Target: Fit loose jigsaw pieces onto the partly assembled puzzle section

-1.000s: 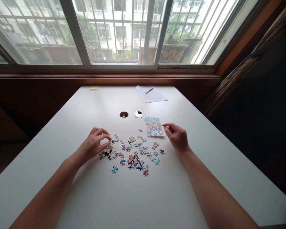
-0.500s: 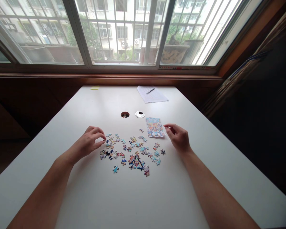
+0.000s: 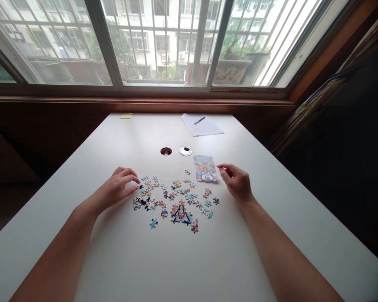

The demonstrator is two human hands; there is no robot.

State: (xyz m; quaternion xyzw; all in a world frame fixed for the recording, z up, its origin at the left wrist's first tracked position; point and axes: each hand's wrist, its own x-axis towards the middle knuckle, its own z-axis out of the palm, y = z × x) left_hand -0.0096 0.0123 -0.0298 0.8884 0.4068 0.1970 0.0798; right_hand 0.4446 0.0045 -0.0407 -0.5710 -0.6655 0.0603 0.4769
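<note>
Head view. Table (image 3: pixel 176 268), white, set before a barred window (image 3: pixel 164 50); a curtain (image 3: pixel 326 86) is seen to the right.

Left hand (image 3: pixel 121 183): placed at the left edge of the scattered puzzle pieces (image 3: pixel 207 193). Fingers loosely curved, thumb and forefinger brought near one another beside a dark blue piece (image 3: pixel 141 186); whether it is touched or pinched cannot be told.

Right hand (image 3: pixel 237 181): placed just right of a picture card (image 3: pixel 206 168). Thumb and forefinger drawn close together, remaining fingers curled; whether anything is gripped cannot be told.

Puzzle pieces: spread between the hands, mostly loose, in mixed colours. A partly joined section (image 3: pixel 181 214), marked with dark blue slanting lines, is found at the near side of the spread. A turquoise piece (image 3: pixel 153 223) is laid apart, nearer the camera and to the left; a single small piece (image 3: pixel 187 172) is laid left of the card.

Beyond: round hole (image 3: pixel 166 151) in the tabletop; silvery disc (image 3: pixel 185 151) beside it; paper sheets (image 3: pixel 209 126) with a pen (image 3: pixel 199 121) laid on top; yellow slip (image 3: pixel 126 116) at the far left.
</note>
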